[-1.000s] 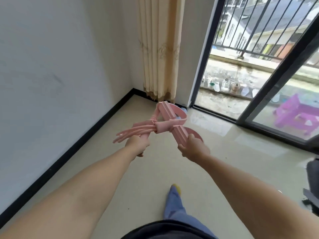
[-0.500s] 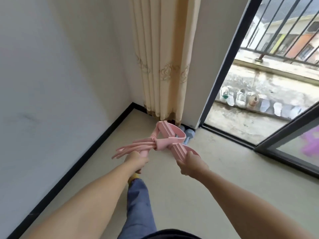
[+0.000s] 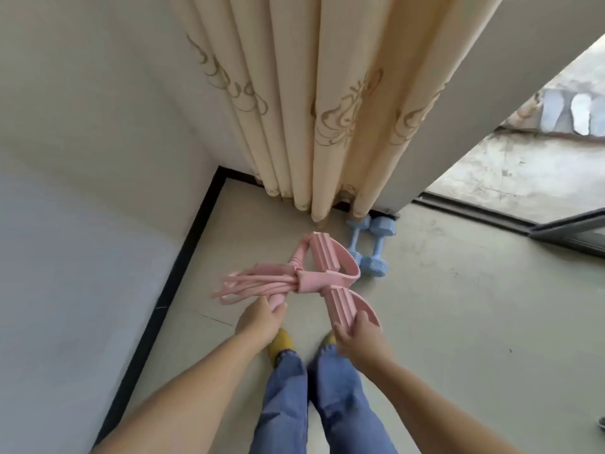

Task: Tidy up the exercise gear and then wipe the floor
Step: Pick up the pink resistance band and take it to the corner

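I hold a pink pedal resistance band (image 3: pixel 304 280), bundled and knotted, in front of me above the floor. My left hand (image 3: pixel 258 319) grips its bunched elastic tubes on the left side. My right hand (image 3: pixel 357 335) grips the near ribbed pink foot pedal. The second pedal points away toward the curtain. Two light blue dumbbells (image 3: pixel 370 247) lie side by side on the floor just beyond the band, at the foot of the curtain.
A cream curtain (image 3: pixel 327 126) hangs in the room corner ahead. A white wall with black skirting (image 3: pixel 170 290) runs along the left. An open sliding door track (image 3: pixel 491 214) leads to a balcony at the right. My feet in yellow socks (image 3: pixel 281 345) stand on beige floor tiles.
I have walked closer to the corner and looked down; the curtain fills more of the view and the blue dumbbells now show fully. Both hands keep their hold on the band.
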The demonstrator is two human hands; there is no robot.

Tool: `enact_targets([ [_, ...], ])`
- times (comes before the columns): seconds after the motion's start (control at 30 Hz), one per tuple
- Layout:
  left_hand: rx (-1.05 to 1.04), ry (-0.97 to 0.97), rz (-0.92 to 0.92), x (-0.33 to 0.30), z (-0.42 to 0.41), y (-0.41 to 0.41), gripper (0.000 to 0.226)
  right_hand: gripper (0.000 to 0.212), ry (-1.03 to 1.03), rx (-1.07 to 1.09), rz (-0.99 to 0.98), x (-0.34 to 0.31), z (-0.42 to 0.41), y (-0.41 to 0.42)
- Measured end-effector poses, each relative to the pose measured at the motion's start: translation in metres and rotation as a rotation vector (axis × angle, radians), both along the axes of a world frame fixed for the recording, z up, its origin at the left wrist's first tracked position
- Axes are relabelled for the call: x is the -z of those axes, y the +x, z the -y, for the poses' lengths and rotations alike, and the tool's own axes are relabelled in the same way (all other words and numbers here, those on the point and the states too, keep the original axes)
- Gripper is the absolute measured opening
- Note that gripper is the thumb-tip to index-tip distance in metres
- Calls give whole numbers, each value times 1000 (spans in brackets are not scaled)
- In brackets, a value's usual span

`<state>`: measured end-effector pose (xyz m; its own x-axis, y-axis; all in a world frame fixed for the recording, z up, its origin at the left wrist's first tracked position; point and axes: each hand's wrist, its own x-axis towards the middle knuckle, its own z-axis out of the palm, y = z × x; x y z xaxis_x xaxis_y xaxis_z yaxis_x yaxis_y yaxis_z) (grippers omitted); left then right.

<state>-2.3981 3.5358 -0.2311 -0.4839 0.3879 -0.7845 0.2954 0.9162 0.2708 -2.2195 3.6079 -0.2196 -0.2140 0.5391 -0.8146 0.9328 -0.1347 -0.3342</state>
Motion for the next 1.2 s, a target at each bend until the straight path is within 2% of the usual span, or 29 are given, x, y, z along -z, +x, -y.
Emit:
enact_targets([
  [0.17, -8, -16, -20, 168, -57, -30, 39, 26, -88, 135, -55, 157, -40, -53],
  [0.27, -21, -20, -4, 273, -87, -43, 35, 24, -25, 105, -30, 252, -69, -76],
  [0.37, 1, 2, -8, 358, -116, -55, 43, 21, 61, 170, -41, 331, -90, -87],
  [0.53, 4, 38, -92, 458, -145, -57, 47, 24, 218, 223, 14, 436, -99, -107],
  [0.67, -13, 32, -171, 509, -149, -59, 49, 25, 233, 351, 10, 495, -76, -129],
  [0.8, 151, -29, -188, 528, -142, -71, 51, 35, 232, 407, 20, 519, -73, -137],
  [0.9, 204, -96, -124, 513, -137, -76, 54, 42, 152, 375, 43, 506, -83, -132],
  [1.0, 224, -137, -75, 464, -135, -71, 58, 52, 121, 337, 89, 461, -94, -124],
  [1.2, 252, 7, -127, 324, -137, -73, 42, 50, 182, 133, 95, 337, -109, -131],
])
